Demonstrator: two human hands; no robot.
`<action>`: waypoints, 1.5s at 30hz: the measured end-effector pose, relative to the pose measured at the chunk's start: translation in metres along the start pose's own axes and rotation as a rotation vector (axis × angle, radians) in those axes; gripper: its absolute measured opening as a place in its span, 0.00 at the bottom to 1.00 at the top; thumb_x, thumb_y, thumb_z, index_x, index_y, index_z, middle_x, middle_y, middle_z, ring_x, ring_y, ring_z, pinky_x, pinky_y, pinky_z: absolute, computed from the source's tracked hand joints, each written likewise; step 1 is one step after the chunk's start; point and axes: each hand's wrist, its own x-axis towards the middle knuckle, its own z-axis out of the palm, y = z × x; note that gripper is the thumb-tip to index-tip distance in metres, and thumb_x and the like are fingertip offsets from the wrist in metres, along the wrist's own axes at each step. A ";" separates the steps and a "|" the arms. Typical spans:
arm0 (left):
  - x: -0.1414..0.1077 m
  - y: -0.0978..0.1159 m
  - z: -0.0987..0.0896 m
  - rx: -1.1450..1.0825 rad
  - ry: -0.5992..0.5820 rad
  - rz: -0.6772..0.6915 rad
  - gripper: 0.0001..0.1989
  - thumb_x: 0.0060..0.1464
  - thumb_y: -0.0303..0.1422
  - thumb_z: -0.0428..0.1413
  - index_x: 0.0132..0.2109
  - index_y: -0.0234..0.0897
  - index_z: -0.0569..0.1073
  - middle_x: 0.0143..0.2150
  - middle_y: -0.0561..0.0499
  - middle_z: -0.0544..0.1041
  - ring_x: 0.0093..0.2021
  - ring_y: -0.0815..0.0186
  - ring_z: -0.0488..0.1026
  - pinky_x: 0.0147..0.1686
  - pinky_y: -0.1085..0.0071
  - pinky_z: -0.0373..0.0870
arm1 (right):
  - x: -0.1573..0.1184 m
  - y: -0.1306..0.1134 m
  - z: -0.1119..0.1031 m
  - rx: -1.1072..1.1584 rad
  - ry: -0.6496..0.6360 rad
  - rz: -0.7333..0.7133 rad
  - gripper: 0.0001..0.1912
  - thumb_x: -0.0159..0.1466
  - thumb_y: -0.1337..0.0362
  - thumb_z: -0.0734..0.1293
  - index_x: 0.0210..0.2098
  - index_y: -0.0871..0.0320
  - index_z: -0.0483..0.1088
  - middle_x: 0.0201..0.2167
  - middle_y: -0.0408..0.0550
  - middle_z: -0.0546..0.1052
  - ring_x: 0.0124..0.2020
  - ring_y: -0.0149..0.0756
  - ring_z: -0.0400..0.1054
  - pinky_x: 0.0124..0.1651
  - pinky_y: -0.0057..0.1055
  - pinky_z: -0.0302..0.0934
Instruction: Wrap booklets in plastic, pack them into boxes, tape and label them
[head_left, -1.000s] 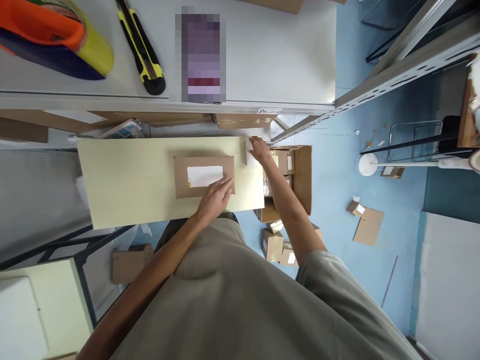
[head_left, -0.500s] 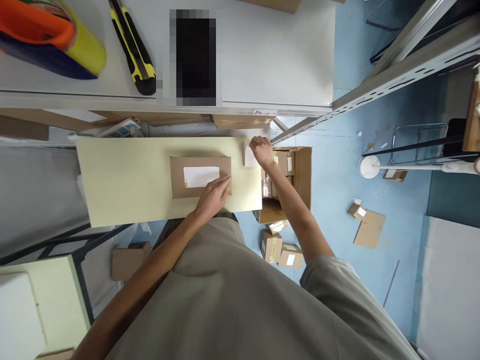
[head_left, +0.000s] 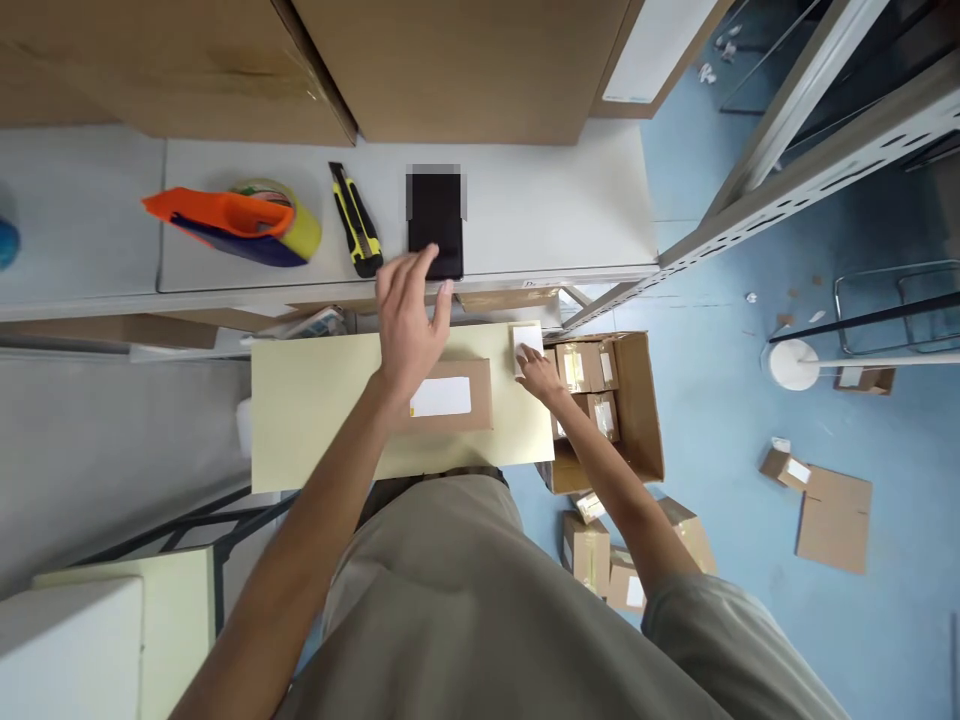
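My left hand [head_left: 410, 325] is raised at the shelf edge, fingers apart. Its index fingertip overlaps the lower end of a black phone [head_left: 436, 230] on the shelf; whether it touches is hard to tell. Below that hand, a flat brown cardboard box [head_left: 480, 400] with a white label [head_left: 442, 396] lies on the pale yellow table [head_left: 300, 410]. At the table's right end, my right hand [head_left: 540, 377] rests with its fingers on a small stack of white paper [head_left: 527, 338], thumb and fingers slightly apart.
On the shelf lie a yellow-black box cutter [head_left: 356, 220] and an orange-blue tape dispenser [head_left: 240, 225], with large cartons [head_left: 465, 70] behind. An open carton [head_left: 641, 410] of small boxes stands right of the table. More boxes [head_left: 586, 550] sit on the floor; a metal upright [head_left: 765, 200] rises at right.
My left hand has left the brown box and moved up to the phone. My right hand has shifted lower on the white stack. The view has tilted up, showing more of the shelf.
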 end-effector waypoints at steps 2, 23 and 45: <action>0.027 -0.008 -0.002 0.016 0.016 0.025 0.30 0.77 0.49 0.44 0.75 0.38 0.62 0.74 0.39 0.70 0.78 0.50 0.59 0.79 0.46 0.51 | -0.003 -0.003 0.002 0.001 0.009 0.009 0.30 0.71 0.68 0.71 0.71 0.62 0.67 0.80 0.64 0.54 0.78 0.55 0.55 0.72 0.51 0.65; 0.018 0.016 0.008 -0.039 -0.122 0.039 0.28 0.77 0.46 0.45 0.76 0.43 0.63 0.71 0.41 0.73 0.76 0.51 0.64 0.76 0.44 0.61 | -0.001 0.001 -0.011 0.019 -0.028 0.048 0.24 0.75 0.68 0.62 0.67 0.56 0.75 0.76 0.55 0.65 0.66 0.48 0.74 0.67 0.42 0.71; -0.093 -0.005 0.162 0.027 -0.900 0.137 0.14 0.69 0.25 0.51 0.56 0.32 0.78 0.52 0.38 0.83 0.55 0.52 0.80 0.58 0.55 0.74 | 0.000 0.003 -0.040 -0.047 0.043 0.026 0.13 0.75 0.71 0.65 0.48 0.57 0.83 0.51 0.55 0.85 0.46 0.41 0.83 0.47 0.30 0.72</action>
